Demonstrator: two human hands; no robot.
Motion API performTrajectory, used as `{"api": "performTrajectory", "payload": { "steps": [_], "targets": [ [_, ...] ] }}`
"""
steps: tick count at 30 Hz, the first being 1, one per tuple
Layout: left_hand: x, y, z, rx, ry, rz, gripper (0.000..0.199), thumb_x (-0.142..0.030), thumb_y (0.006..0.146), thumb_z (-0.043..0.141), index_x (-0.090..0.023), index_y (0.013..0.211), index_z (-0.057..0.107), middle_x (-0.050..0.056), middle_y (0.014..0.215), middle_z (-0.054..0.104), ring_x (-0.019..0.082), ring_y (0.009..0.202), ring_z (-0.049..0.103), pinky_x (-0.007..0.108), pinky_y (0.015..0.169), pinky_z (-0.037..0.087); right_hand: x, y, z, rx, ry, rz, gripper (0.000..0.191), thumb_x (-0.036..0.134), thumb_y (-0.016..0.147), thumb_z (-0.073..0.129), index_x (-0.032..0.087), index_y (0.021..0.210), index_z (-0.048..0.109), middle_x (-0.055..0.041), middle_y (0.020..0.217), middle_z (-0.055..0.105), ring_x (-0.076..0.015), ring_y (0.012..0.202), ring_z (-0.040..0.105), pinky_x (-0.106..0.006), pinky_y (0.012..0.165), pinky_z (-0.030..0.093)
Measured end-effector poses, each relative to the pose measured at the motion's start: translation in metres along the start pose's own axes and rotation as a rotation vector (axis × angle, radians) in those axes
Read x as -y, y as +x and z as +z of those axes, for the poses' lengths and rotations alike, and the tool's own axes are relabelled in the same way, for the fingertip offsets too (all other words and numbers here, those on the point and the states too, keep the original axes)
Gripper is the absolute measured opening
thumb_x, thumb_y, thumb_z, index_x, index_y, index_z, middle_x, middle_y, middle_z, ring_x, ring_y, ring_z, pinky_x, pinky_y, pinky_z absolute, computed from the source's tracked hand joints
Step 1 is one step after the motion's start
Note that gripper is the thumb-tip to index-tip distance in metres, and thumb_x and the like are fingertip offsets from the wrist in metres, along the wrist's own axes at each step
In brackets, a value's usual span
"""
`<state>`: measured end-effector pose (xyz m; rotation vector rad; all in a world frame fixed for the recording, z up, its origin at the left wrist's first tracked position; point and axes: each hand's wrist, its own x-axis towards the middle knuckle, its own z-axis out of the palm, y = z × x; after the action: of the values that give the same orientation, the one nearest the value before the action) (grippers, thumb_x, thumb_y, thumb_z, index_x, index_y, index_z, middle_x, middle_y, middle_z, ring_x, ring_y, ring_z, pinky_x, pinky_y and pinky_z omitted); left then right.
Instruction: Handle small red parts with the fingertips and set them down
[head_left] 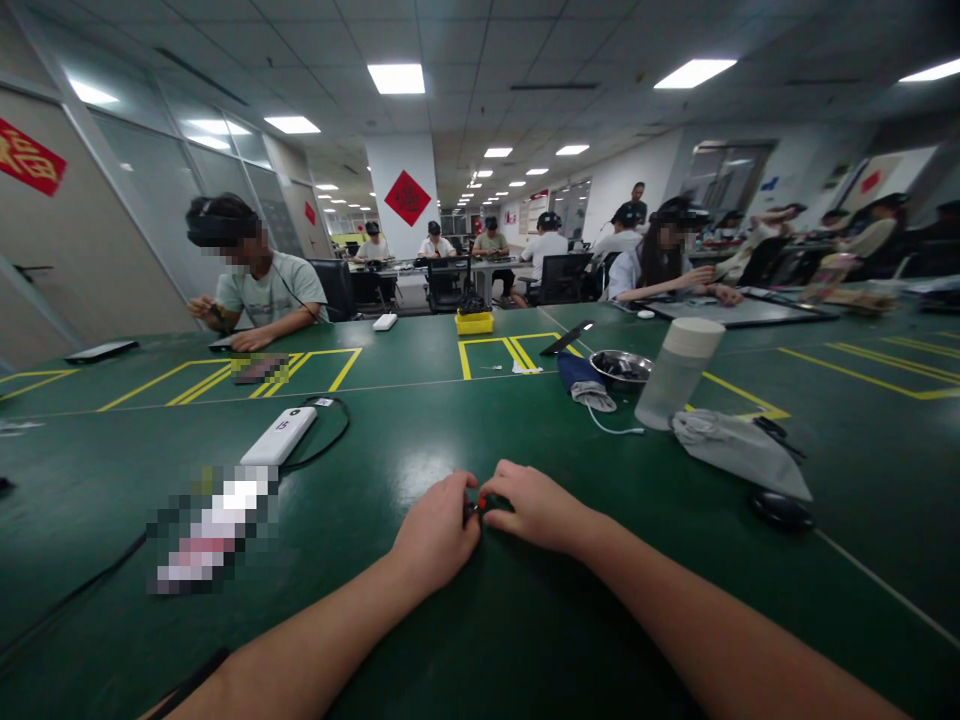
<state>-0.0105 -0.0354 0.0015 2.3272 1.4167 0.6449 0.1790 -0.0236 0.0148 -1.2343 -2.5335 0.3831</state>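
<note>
Curled and angled inward, left hand (439, 530) and right hand (536, 505) pinch a small red-and-dark object (482, 504). Beneath lies a green bench (420, 440).

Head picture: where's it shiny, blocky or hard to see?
Head view: glare brightens the green table beyond the left hand; head view, lower left: blocks hide something by the white device; head view, middle: the red piece at the right hand is too tiny to tell.

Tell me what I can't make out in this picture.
All in the head view:
Small red part: mostly hidden by the left hand and right hand.
Steel bowl: dark contents too small to identify.
Grey pouch: its cloth hides any contents.
Pale item, left: blurred by pixelation.
</note>
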Motion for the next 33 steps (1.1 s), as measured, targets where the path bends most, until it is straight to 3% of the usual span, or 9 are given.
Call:
{"api": "performTrajectory", "payload": {
  "steps": [7,11,16,22,26,29,33],
  "targets": [
    [0.008,0.007,0.002,-0.13,-0.255,-0.027,0.022,-0.012,0.072,0.053,-0.019,0.093,0.053,0.0,0.077,0.055,0.014,0.068,0.052,0.026,0.063,0.039,0.002,0.006,0.008,0.004,-0.05,-0.052,0.013,0.028,0.083,0.061,0.023,0.093,0.066,-0.0032,0.089,0.057,-0.0165,0.079,0.055,-0.027,0.069,0.037],
    [0.014,0.011,0.0,-0.113,-0.39,-0.041,0.012,-0.015,0.074,0.054,-0.018,0.085,0.057,-0.001,0.071,0.055,0.013,0.065,0.052,0.025,0.062,0.04,-0.004,0.006,0.01,-0.027,0.028,-0.008,0.007,0.024,0.079,0.064,0.02,0.085,0.064,-0.003,0.086,0.058,-0.0162,0.077,0.055,-0.026,0.068,0.038],
    [0.014,0.012,-0.006,-0.072,-0.503,-0.065,0.012,-0.023,0.08,0.055,-0.018,0.089,0.06,-0.002,0.066,0.053,0.013,0.062,0.051,0.025,0.059,0.04,-0.01,0.006,0.008,-0.146,0.322,0.08,0.006,0.021,0.081,0.058,0.018,0.085,0.062,-0.0026,0.077,0.063,-0.015,0.071,0.058,-0.026,0.067,0.042],
    [0.01,0.012,-0.007,-0.032,-0.608,-0.009,0.018,-0.014,0.077,0.054,-0.017,0.093,0.06,0.001,0.079,0.062,0.013,0.071,0.056,0.025,0.068,0.044,-0.007,0.006,0.01,-0.14,0.862,0.187,0.014,0.02,0.076,0.06,0.015,0.088,0.063,-0.0032,0.076,0.068,-0.016,0.072,0.065,-0.026,0.067,0.047],
    [0.006,0.013,-0.005,-0.007,-0.676,-0.025,0.024,-0.01,0.073,0.056,-0.016,0.096,0.06,0.003,0.083,0.064,0.015,0.075,0.059,0.026,0.072,0.046,-0.005,0.006,0.012,-0.111,0.953,0.19,0.017,0.022,0.071,0.065,0.013,0.086,0.065,-0.0033,0.075,0.069,-0.0158,0.071,0.065,-0.026,0.067,0.048],
    [0.006,0.013,-0.003,0.005,-0.797,-0.117,0.029,-0.015,0.074,0.06,-0.014,0.102,0.058,0.005,0.084,0.067,0.016,0.077,0.063,0.028,0.072,0.048,-0.005,0.006,0.011,-0.13,1.01,0.192,0.021,0.024,0.07,0.066,0.013,0.088,0.065,-0.0044,0.079,0.07,-0.017,0.076,0.066,-0.028,0.072,0.05],
    [0.009,0.014,-0.003,0.019,-0.911,-0.187,0.022,-0.022,0.077,0.06,-0.014,0.097,0.062,0.007,0.089,0.069,0.017,0.082,0.064,0.027,0.075,0.049,-0.006,0.006,0.011,-0.142,1.033,0.187,0.022,0.025,0.072,0.065,0.013,0.091,0.066,-0.0052,0.08,0.07,-0.0181,0.08,0.067,-0.03,0.077,0.05]
  ]
}}
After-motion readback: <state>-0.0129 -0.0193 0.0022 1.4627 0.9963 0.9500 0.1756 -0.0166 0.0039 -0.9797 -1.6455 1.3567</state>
